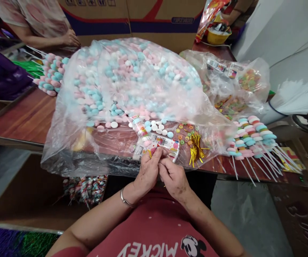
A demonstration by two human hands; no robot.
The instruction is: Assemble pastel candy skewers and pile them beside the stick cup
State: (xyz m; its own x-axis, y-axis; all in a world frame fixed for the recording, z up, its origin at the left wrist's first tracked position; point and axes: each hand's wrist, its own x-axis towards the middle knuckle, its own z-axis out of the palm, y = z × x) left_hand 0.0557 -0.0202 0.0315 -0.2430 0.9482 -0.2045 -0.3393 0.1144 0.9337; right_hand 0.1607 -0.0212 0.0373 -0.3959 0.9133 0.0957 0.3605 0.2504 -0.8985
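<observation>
A wrapped candy skewer (pixel 141 129), with colored rings and candies inside a clear printed wrapper, rises up and to the left from my hands. My left hand (pixel 149 167) is closed around its lower end. My right hand (pixel 175 178) is pinched tight against the left one at the bottom of the wrapper. A small gold bit shows under the fingers, perhaps a twist tie; the exact grip is hidden. Flat printed wrappers (pixel 167 143) lie just beyond my hands. Gold twist ties (pixel 196 148) are bunched to the right, beside loose gummy rings (pixel 183 134) and white and blue candies (pixel 158 126).
A large clear bag of pastel candies (pixel 132 78) covers the table's middle. Unwrapped candy skewers (pixel 252 137) lie at right, more (pixel 51 73) at left near another person's hand (pixel 71 38). White sticks (pixel 298 96) stand in a container. A cardboard box (pixel 22 192) below holds wrapped skewers.
</observation>
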